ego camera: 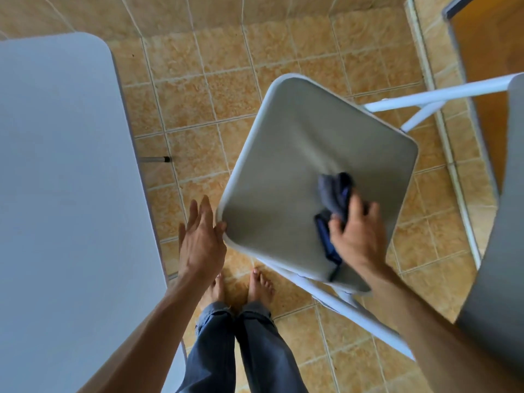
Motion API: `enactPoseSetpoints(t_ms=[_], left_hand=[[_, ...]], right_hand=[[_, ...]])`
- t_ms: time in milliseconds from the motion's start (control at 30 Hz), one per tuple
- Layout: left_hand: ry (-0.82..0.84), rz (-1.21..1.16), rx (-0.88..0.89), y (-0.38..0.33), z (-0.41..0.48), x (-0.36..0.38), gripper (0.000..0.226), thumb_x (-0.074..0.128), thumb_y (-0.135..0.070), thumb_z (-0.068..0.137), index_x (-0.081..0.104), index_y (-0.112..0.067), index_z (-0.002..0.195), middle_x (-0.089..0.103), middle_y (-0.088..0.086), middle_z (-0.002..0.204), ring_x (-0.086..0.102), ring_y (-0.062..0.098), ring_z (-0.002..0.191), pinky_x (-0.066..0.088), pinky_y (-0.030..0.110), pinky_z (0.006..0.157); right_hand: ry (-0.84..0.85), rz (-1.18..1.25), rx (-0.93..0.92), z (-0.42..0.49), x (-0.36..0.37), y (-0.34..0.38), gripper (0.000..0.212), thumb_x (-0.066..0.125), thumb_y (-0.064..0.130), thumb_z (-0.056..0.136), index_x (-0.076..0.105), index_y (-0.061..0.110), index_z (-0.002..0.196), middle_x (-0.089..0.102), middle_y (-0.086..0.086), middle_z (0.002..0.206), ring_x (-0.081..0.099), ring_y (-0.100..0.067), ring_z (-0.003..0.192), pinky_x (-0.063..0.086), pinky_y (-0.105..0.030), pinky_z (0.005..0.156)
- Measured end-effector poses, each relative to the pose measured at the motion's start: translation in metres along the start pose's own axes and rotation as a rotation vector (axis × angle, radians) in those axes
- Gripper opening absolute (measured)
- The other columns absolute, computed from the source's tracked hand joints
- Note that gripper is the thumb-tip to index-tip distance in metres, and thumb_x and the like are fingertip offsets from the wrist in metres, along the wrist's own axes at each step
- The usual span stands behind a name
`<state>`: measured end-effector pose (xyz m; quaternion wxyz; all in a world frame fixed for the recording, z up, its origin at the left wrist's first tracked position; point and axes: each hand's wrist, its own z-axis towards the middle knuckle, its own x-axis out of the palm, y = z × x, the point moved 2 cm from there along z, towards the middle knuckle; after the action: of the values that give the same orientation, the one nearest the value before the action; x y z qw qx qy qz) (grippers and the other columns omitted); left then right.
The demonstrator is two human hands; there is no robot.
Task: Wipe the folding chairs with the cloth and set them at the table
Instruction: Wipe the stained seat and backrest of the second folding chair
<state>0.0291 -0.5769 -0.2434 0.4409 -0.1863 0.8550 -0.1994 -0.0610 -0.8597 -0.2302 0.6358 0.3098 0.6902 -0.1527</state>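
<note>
A white folding chair with a grey seat point(297, 165) stands open on the tiled floor, right of centre. My right hand point(358, 236) grips a bunched dark blue cloth point(334, 197) and presses it on the seat's near right part. My left hand point(200, 239) has straight fingers, and its thumb touches the seat's near left corner. The grey chair back point(507, 251) rises at the right edge. The white table point(62, 180) fills the left side.
A table leg tip point(158, 159) pokes out from under the table onto the tan tiles. My bare feet point(241, 287) stand between table and chair. A white door frame point(442, 123) and a wooden door run along the right.
</note>
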Motion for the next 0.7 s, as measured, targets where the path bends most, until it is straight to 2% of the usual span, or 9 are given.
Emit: enactPoseSetpoints(t_ms=[67, 133, 233, 333, 400, 467, 567, 667, 700], left_hand=[[-0.051, 0.075, 0.142, -0.014, 0.006, -0.009, 0.077, 0.046, -0.005, 0.095, 0.001, -0.014, 0.157, 0.002, 0.003, 0.166, -0.010, 0.020, 0.152, 0.000, 0.051, 0.123], [-0.113, 0.164, 0.335, -0.029, 0.013, -0.013, 0.088, 0.046, 0.008, 0.082, 0.003, -0.011, 0.157, 0.001, 0.005, 0.166, -0.013, 0.020, 0.152, -0.002, 0.050, 0.123], [-0.114, 0.220, 0.494, -0.056, 0.030, -0.004, 0.078, 0.043, 0.005, 0.084, 0.014, -0.006, 0.155, 0.009, 0.010, 0.165, -0.006, 0.022, 0.152, 0.002, 0.049, 0.123], [-0.072, 0.289, 0.547, -0.069, 0.049, 0.020, 0.067, 0.032, -0.023, 0.093, 0.015, -0.006, 0.155, 0.011, 0.010, 0.164, 0.001, 0.024, 0.153, 0.004, 0.046, 0.124], [-0.087, 0.353, 0.574, -0.067, 0.055, 0.032, 0.068, 0.026, -0.031, 0.092, 0.014, -0.009, 0.156, 0.009, 0.010, 0.164, 0.003, 0.024, 0.153, 0.007, 0.046, 0.124], [-0.144, 0.424, 0.606, -0.065, 0.056, 0.037, 0.064, 0.030, -0.024, 0.094, 0.019, -0.007, 0.155, 0.012, 0.011, 0.164, 0.006, 0.025, 0.153, 0.009, 0.047, 0.123], [-0.198, 0.459, 0.609, -0.064, 0.054, 0.038, 0.061, 0.034, -0.019, 0.095, 0.022, -0.003, 0.153, 0.015, 0.012, 0.163, 0.008, 0.026, 0.153, 0.008, 0.046, 0.124], [-0.221, 0.452, 0.593, -0.065, 0.055, 0.039, 0.060, 0.033, -0.019, 0.096, 0.022, -0.003, 0.154, 0.015, 0.011, 0.163, 0.008, 0.026, 0.153, 0.008, 0.046, 0.124], [-0.223, 0.451, 0.586, -0.066, 0.055, 0.040, 0.061, 0.033, -0.020, 0.096, 0.021, -0.004, 0.154, 0.014, 0.011, 0.164, 0.008, 0.025, 0.153, 0.008, 0.046, 0.124]], right_hand=[[-0.037, 0.074, 0.263, 0.026, -0.006, -0.017, 0.058, 0.066, 0.027, 0.086, 0.050, 0.010, 0.140, 0.049, -0.030, 0.123, 0.055, -0.049, 0.110, 0.048, -0.048, 0.091], [-0.073, 0.138, 0.384, 0.036, -0.002, 0.000, 0.063, 0.068, 0.026, 0.086, 0.048, 0.013, 0.145, 0.048, -0.029, 0.129, 0.053, -0.047, 0.114, 0.044, -0.044, 0.097], [-0.075, 0.202, 0.093, 0.012, 0.010, 0.068, 0.067, 0.065, 0.034, 0.083, 0.050, 0.018, 0.146, 0.050, -0.023, 0.119, 0.055, -0.044, 0.103, 0.049, -0.041, 0.086], [0.083, 0.150, -0.267, -0.011, 0.014, 0.100, 0.069, 0.065, 0.036, 0.079, 0.049, 0.026, 0.145, 0.049, -0.014, 0.113, 0.055, -0.039, 0.098, 0.052, -0.042, 0.079], [0.099, 0.103, -0.348, 0.003, 0.006, 0.085, 0.068, 0.063, 0.035, 0.076, 0.050, 0.031, 0.143, 0.049, -0.011, 0.113, 0.055, -0.037, 0.099, 0.053, -0.042, 0.078], [0.045, 0.012, -0.341, 0.024, 0.000, 0.050, 0.066, 0.060, 0.035, 0.073, 0.055, 0.031, 0.138, 0.051, -0.010, 0.110, 0.057, -0.037, 0.095, 0.053, -0.041, 0.076], [-0.094, -0.056, -0.011, 0.056, -0.005, -0.027, 0.065, 0.063, 0.033, 0.078, 0.053, 0.024, 0.141, 0.051, -0.019, 0.113, 0.056, -0.043, 0.097, 0.053, -0.046, 0.080], [-0.111, 0.186, 0.700, 0.084, -0.014, -0.072, 0.064, 0.059, 0.033, 0.092, 0.038, 0.021, 0.152, 0.041, -0.029, 0.136, 0.051, -0.050, 0.119, 0.047, -0.051, 0.097], [-0.109, 0.249, 0.827, 0.092, -0.014, -0.070, 0.063, 0.058, 0.034, 0.094, 0.036, 0.021, 0.152, 0.037, -0.028, 0.141, 0.048, -0.051, 0.124, 0.046, -0.052, 0.100]])
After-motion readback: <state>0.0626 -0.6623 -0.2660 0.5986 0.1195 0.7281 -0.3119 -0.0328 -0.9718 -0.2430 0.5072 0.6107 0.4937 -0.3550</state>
